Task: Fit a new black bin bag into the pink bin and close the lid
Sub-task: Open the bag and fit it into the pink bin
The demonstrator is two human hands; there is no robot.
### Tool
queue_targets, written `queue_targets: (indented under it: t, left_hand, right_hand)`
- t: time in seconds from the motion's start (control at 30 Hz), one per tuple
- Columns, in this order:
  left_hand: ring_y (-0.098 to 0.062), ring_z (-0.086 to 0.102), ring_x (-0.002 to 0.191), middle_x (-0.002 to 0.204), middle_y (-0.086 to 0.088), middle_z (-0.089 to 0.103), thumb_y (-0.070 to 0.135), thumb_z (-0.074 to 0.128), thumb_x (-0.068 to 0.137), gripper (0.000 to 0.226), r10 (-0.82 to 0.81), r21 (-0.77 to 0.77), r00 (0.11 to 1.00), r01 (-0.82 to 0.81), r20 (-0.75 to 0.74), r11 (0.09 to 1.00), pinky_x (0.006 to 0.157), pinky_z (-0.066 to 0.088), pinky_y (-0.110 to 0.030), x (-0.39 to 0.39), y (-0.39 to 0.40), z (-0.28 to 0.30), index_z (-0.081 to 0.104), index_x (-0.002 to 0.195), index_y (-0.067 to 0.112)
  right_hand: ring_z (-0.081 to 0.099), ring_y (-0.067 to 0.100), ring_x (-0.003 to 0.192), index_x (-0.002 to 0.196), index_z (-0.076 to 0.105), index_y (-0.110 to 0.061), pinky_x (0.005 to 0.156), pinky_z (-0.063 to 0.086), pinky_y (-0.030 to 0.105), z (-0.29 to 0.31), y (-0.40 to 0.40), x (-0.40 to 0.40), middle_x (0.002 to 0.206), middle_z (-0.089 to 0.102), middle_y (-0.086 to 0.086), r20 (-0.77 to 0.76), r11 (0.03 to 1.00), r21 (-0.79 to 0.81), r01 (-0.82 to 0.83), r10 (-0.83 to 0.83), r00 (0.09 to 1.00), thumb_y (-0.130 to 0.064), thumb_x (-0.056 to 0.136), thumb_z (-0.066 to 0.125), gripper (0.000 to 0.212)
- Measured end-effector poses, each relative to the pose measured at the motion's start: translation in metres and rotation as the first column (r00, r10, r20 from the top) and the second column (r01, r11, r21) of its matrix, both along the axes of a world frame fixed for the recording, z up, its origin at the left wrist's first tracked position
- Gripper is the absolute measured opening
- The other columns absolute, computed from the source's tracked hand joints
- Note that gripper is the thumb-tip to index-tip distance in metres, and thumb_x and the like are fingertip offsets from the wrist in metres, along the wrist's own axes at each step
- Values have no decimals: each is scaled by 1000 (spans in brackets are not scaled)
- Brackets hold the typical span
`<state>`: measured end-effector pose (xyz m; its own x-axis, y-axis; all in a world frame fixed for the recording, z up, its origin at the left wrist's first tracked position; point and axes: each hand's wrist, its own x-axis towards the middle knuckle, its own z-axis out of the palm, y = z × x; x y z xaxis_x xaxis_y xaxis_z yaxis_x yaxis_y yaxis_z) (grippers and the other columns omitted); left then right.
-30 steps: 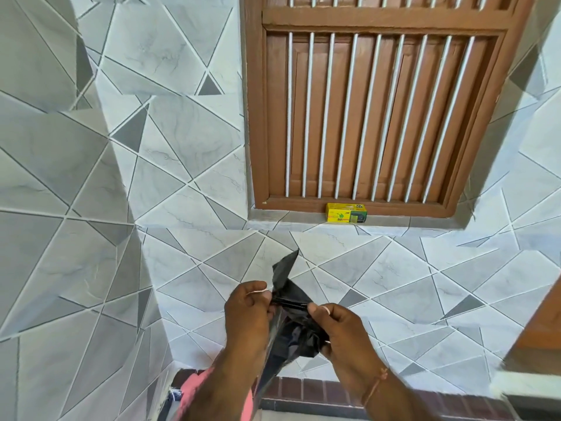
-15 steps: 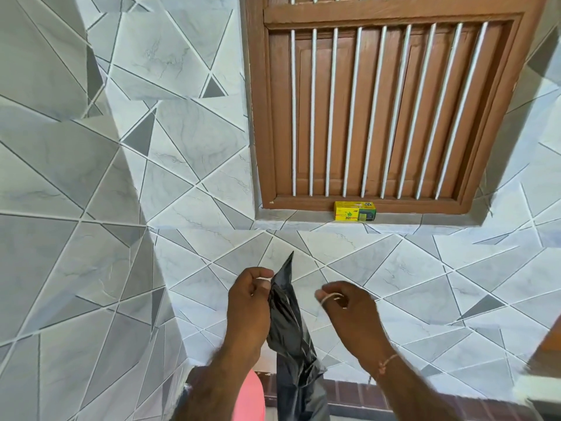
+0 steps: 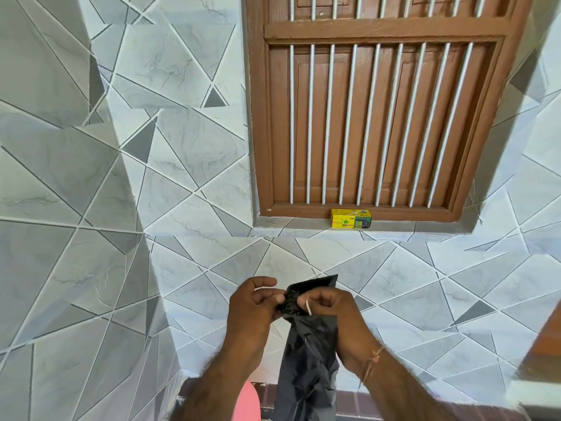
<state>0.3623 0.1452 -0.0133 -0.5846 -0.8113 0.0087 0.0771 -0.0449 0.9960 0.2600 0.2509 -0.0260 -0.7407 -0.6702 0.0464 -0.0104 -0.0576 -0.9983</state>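
A black bin bag (image 3: 309, 354) hangs down in front of the tiled wall, its top edge gathered between both my hands. My left hand (image 3: 252, 305) pinches the top of the bag from the left. My right hand (image 3: 328, 308) pinches the same edge from the right, with a thin pale band around one finger. The bag's loose length drops to the bottom of the view. A small part of the pink bin (image 3: 247, 402) shows at the bottom edge, mostly hidden behind my left forearm.
A brown wooden window (image 3: 379, 110) with white bars fills the upper right. A yellow box (image 3: 350, 218) sits on its sill. Grey patterned tiles cover the walls, with a corner at the left. A red brick strip (image 3: 349, 402) runs low along the wall.
My right hand was off the bag and has come back left to pinch its top beside the left hand. The top edge is now bunched and spread wider. The view moved slightly.
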Motion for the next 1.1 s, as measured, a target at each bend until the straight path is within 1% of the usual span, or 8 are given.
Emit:
queue_targets:
  t: [0.17, 0.27, 0.37, 0.47, 0.57, 0.73, 0.93, 1.1]
  left_hand:
    - [-12, 68, 69, 76, -5, 71, -15, 53, 83, 26, 46, -277, 985, 2, 168, 961, 62, 55, -18, 7, -13, -10, 63, 78, 9]
    - [-12, 63, 76, 76, 4, 67, -3, 57, 85, 33, 244, -686, 839, 193, 486, 702, 77, 56, -29, 12, -30, -17, 64, 70, 25]
    - [-20, 61, 94, 96, -3, 71, 14, 58, 91, 14, 456, -791, 695, 274, 556, 547, 86, 54, -31, 18, -36, -14, 71, 97, 18]
    - [-25, 62, 96, 99, -4, 73, 7, 58, 87, 21, 446, -799, 739, 204, 505, 566, 88, 54, -36, 13, -36, -17, 72, 101, 16]
    - [-22, 64, 96, 101, -3, 72, -2, 52, 84, 30, 319, -724, 858, 86, 403, 684, 90, 54, -36, 10, -29, -14, 72, 99, 15]
    - [-5, 64, 82, 85, 12, 69, 16, 65, 86, 15, 171, -687, 969, -1, 180, 727, 78, 51, -20, 12, -7, 0, 65, 79, 29]
    - [-1, 63, 79, 77, 17, 64, 3, 68, 82, 34, 78, -673, 987, 39, 142, 738, 67, 47, -4, 11, -3, 3, 58, 69, 33]
    - [-11, 57, 92, 102, 7, 53, 9, 60, 85, 22, 93, -791, 856, 421, 508, 443, 83, 49, -18, 24, -26, -4, 64, 99, 25]
  right_hand:
    - [57, 14, 54, 77, 71, -2, 50, 46, 25, -5, 9, -13, 65, 68, 10, -74, 978, 80, 195, -189, 979, 1, 86, 61, 15]
    - [54, 9, 53, 71, 67, -9, 54, 43, 17, -8, 24, -33, 57, 64, -4, -384, 908, 150, 392, -312, 869, -2, 86, 60, 18]
    - [57, 5, 60, 63, 60, -21, 56, 38, 11, -15, 39, -47, 60, 63, -8, -641, 861, 198, 468, -248, 727, -6, 86, 64, 28]
    - [59, 7, 67, 62, 57, -31, 61, 38, 13, -29, 43, -49, 66, 63, -12, -678, 866, 250, 433, -163, 717, -1, 84, 63, 38]
    - [64, 26, 96, 104, 70, -15, 83, 46, 21, -30, 46, -49, 97, 68, 2, -671, 839, 386, 383, -30, 741, 9, 82, 54, 36]
    - [61, 27, 106, 113, 66, -10, 98, 44, 33, 0, 37, -41, 112, 68, 8, -876, 875, 55, 481, -189, 444, -8, 85, 62, 29]
    - [57, 11, 105, 124, 58, -30, 98, 46, 25, 17, -4, -23, 114, 63, -9, -738, 945, 313, 95, 179, 650, -17, 83, 66, 44]
    - [65, 23, 80, 84, 68, -21, 79, 55, 39, 12, -3, -37, 82, 72, 4, -693, 924, 355, 140, 160, 703, 3, 73, 52, 30]
